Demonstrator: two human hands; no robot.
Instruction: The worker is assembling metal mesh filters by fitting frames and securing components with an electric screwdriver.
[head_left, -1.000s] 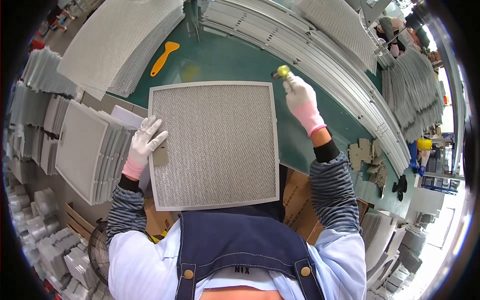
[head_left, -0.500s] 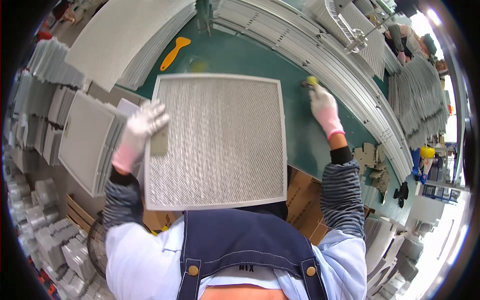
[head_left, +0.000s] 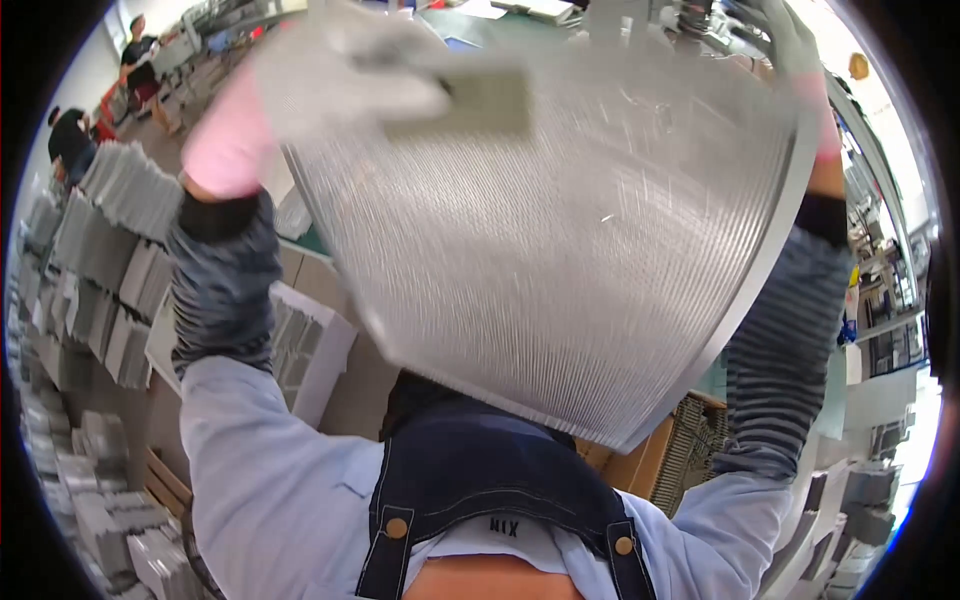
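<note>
A framed metal mesh filter panel [head_left: 560, 270] is raised and tilted close in front of me, its silver frame running down to a corner near my apron. My left hand [head_left: 340, 85], in a white and pink glove and smeared by motion, is closed on a flat grey-green rectangular block [head_left: 490, 105]. That block is at the panel's upper left face. At the upper right, my right hand [head_left: 798, 55] is at the panel's right edge, closed around it, with its fingers partly hidden. The small yellow-ended tool does not show.
Stacks of mesh panels [head_left: 115, 225] line the left side. A white-framed panel [head_left: 325, 350] leans near the green table. An open cardboard box [head_left: 655, 455] with mesh pieces sits below the panel. Two people [head_left: 145, 70] are far off at the upper left.
The filter panel has come up off the green table and tilted toward me. Both hands have risen, and the right has moved from the small tool on the table to the panel's right edge.
</note>
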